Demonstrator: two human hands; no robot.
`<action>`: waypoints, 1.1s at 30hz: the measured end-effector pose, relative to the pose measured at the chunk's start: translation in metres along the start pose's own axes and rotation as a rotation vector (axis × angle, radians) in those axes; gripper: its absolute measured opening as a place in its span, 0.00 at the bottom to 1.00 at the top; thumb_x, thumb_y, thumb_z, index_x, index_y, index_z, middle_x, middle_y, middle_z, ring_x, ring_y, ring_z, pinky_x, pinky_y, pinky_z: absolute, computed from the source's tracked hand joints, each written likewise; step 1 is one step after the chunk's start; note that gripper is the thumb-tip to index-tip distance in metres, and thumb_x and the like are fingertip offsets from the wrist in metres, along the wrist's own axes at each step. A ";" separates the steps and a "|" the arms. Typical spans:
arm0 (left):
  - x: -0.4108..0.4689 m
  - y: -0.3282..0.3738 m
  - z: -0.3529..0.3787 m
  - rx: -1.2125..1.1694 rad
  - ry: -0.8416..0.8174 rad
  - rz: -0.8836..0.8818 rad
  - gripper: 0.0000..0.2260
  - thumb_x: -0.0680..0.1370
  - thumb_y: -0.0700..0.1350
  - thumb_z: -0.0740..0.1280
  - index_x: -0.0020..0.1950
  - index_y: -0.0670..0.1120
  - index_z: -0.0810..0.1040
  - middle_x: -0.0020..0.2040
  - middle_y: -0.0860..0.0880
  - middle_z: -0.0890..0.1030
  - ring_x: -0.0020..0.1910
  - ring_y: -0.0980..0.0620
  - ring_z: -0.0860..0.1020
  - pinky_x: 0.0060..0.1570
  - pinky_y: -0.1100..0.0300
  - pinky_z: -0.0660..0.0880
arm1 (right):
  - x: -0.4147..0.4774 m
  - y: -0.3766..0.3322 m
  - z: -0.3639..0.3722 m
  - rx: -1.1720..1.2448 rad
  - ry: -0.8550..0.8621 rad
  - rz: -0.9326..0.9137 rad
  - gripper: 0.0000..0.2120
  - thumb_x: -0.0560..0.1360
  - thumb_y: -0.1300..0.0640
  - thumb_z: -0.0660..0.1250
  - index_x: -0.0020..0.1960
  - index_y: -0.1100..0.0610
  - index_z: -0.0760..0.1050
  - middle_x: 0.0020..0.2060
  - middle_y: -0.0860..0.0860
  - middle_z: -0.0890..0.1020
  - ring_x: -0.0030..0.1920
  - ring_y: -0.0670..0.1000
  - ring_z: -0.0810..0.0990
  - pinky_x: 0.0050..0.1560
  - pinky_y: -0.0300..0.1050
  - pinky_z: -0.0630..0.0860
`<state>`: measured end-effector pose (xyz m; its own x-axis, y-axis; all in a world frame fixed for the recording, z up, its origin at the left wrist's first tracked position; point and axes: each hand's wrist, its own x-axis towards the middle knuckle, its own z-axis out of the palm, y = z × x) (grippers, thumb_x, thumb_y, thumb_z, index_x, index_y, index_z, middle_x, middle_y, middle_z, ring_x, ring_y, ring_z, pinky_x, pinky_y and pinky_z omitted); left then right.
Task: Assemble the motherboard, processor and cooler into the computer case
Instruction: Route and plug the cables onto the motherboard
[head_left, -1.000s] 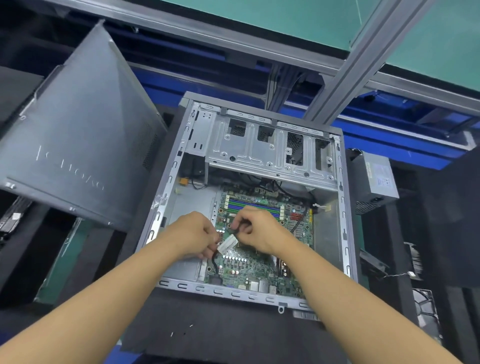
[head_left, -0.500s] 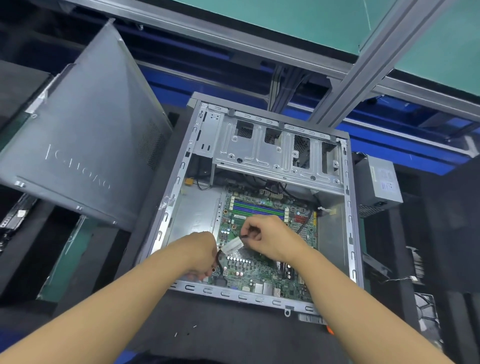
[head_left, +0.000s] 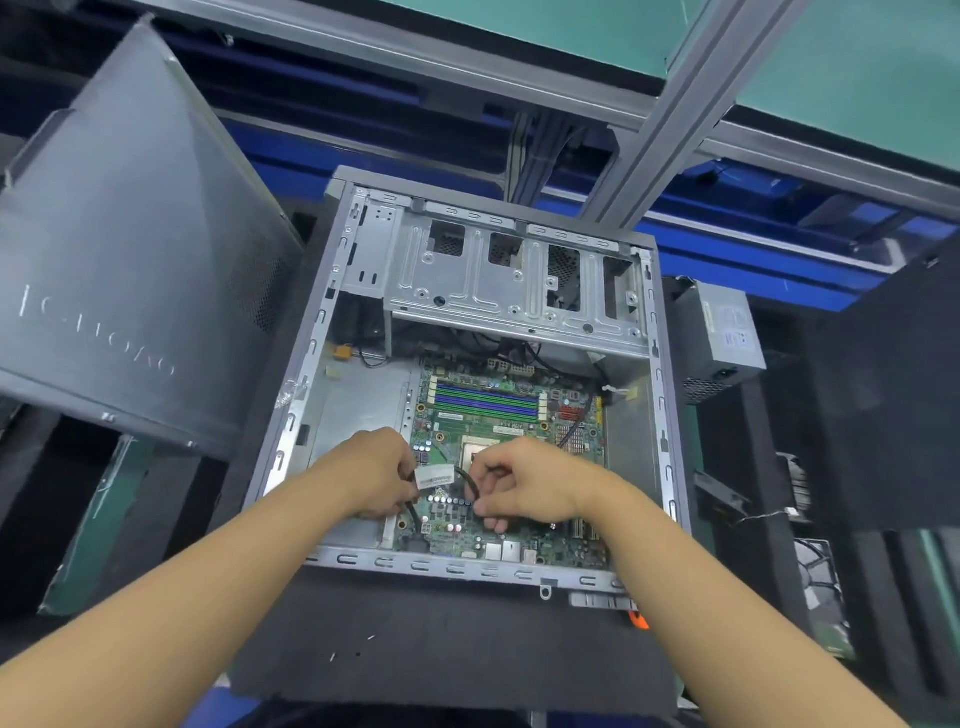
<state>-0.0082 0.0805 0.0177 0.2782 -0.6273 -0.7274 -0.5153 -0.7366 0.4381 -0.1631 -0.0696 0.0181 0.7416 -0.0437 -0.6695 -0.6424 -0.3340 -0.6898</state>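
Nearest, the case (head_left: 467, 566) lies open side up on a dark mat (head_left: 441, 654), its near rim right under both forearms; that thin metal edge could scrape skin or catch the cable (head_left: 466, 478) if it is dragged out low. Inside, the 2 hands work close together: the left hand (head_left: 374, 478) has its fingers curled round the cable's labelled end, and the right hand (head_left: 519, 483) pinches the black loop. The board (head_left: 488, 400) sits flat on the case floor, already in place; no cooler is on it. The hands hover over small upright parts and just in front of the square socket (head_left: 483, 449); a tug or a slipping plug could bend something there, and I cannot tell whether a processor is seated. Free room is the bare floor to the left (head_left: 358, 410) and a narrower strip on the right. Beyond, the drive cage (head_left: 509, 280) overhangs the board's far edge, so reaching there is cramped. The side panel (head_left: 119, 249) leans well clear on the left.
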 end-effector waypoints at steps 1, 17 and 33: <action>0.000 -0.001 0.001 0.021 0.006 0.015 0.08 0.78 0.44 0.70 0.39 0.48 0.79 0.38 0.49 0.83 0.42 0.50 0.84 0.31 0.64 0.71 | -0.001 0.000 0.002 0.011 -0.015 -0.002 0.05 0.78 0.65 0.70 0.52 0.63 0.75 0.39 0.54 0.85 0.39 0.51 0.85 0.49 0.46 0.83; 0.020 0.008 0.006 0.399 -0.186 0.040 0.17 0.69 0.45 0.76 0.56 0.49 0.76 0.40 0.53 0.75 0.35 0.53 0.75 0.27 0.63 0.65 | 0.033 -0.003 0.035 -0.441 0.020 -0.128 0.04 0.74 0.57 0.75 0.47 0.54 0.82 0.42 0.50 0.85 0.43 0.51 0.83 0.48 0.48 0.81; 0.029 0.002 0.004 0.167 -0.105 0.048 0.11 0.70 0.43 0.75 0.44 0.51 0.74 0.45 0.50 0.79 0.42 0.50 0.77 0.38 0.60 0.72 | 0.020 0.000 0.020 0.637 -0.235 -0.003 0.07 0.79 0.72 0.64 0.52 0.62 0.73 0.40 0.55 0.84 0.39 0.49 0.86 0.42 0.40 0.82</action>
<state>-0.0042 0.0620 -0.0043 0.1687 -0.6241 -0.7629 -0.6556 -0.6490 0.3860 -0.1520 -0.0518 -0.0001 0.7278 0.1863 -0.6600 -0.6826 0.2895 -0.6710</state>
